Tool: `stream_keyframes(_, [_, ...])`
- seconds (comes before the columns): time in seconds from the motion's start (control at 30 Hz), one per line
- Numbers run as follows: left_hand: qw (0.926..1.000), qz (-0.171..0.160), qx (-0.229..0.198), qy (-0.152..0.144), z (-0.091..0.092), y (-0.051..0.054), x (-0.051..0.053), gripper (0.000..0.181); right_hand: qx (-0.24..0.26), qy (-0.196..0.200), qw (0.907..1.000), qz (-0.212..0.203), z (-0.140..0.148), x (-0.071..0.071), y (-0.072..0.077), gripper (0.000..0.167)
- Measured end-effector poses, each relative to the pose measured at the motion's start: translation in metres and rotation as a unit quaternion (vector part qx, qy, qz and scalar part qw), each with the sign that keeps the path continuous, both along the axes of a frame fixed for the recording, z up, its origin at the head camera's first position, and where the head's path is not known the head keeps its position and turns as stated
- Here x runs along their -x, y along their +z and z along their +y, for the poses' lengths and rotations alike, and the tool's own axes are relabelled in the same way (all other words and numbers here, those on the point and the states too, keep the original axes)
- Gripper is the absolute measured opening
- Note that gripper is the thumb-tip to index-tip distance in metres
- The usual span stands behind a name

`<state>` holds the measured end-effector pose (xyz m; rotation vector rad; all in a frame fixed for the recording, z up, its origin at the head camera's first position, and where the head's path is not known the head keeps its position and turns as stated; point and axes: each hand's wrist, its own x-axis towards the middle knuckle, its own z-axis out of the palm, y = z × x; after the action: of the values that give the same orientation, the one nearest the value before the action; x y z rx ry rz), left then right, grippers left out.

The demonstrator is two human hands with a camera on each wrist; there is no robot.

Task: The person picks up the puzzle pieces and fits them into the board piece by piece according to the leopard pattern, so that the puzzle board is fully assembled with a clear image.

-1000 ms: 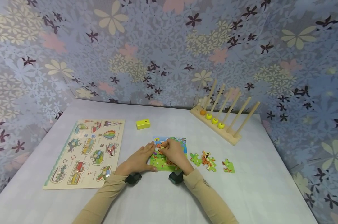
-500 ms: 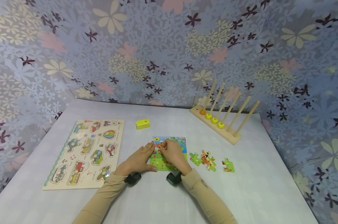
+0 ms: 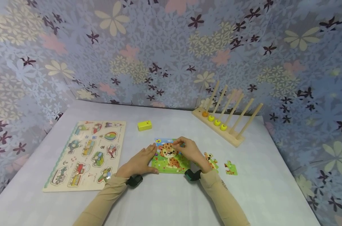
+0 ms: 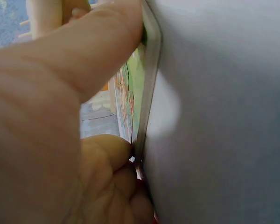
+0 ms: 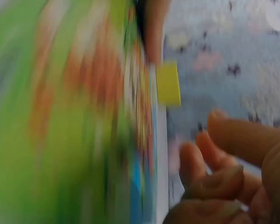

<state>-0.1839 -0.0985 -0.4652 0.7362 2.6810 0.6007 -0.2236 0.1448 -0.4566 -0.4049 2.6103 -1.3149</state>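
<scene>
A square puzzle board (image 3: 165, 168) with a spotted cub on green grass lies in front of the person. The left hand (image 3: 140, 161) is flat at its left side, fingers straight, thumb along the near left corner; in the left wrist view the thumb (image 4: 102, 42) touches the board's edge (image 4: 150, 88). Over the board's upper right is the right hand (image 3: 189, 152), fingers loosely bent. The right wrist view shows no piece between the right hand's (image 5: 205, 140) thumb and fingers, beside the blurred board (image 5: 60, 154). Joined loose pieces (image 3: 211, 160) lie right of the board, partly behind the right wrist.
A single loose piece (image 3: 231, 168) lies farther right. At left is a wooden vehicle puzzle board (image 3: 83, 160). A yellow block (image 3: 144, 126) stands behind the cub board, and a pegged wooden rack (image 3: 227, 135) with small rings sits at back right.
The right hand has moved right and lifted off the middle of the board, uncovering the cub's face and body. Its wrist now covers part of the loose pieces. The left hand has stayed put.
</scene>
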Motion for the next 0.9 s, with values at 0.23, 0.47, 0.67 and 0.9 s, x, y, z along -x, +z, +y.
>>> stream_keyframes(0.23, [0.9999,0.000,-0.012,-0.003,-0.002,0.001,0.000,0.102,-0.071,-0.038,0.9962,0.034,0.088,-0.004,-0.006,0.019])
stream_keyframes(0.47, [0.9999,0.000,-0.013,-0.003,-0.003,-0.001,-0.001,0.102,-0.104,-0.045,0.9930,0.034,0.145,-0.023,-0.010,0.031])
stream_keyframes(0.67, [0.9999,0.001,-0.011,-0.003,-0.002,-0.001,0.000,0.102,-0.088,0.017,0.9957,0.023,0.152,-0.035,-0.007,0.047])
stream_keyframes(0.9, [1.0000,-0.001,-0.006,-0.003,0.000,-0.001,0.000,0.102,-0.126,0.044,0.9905,0.032,0.148,-0.036,-0.003,0.041])
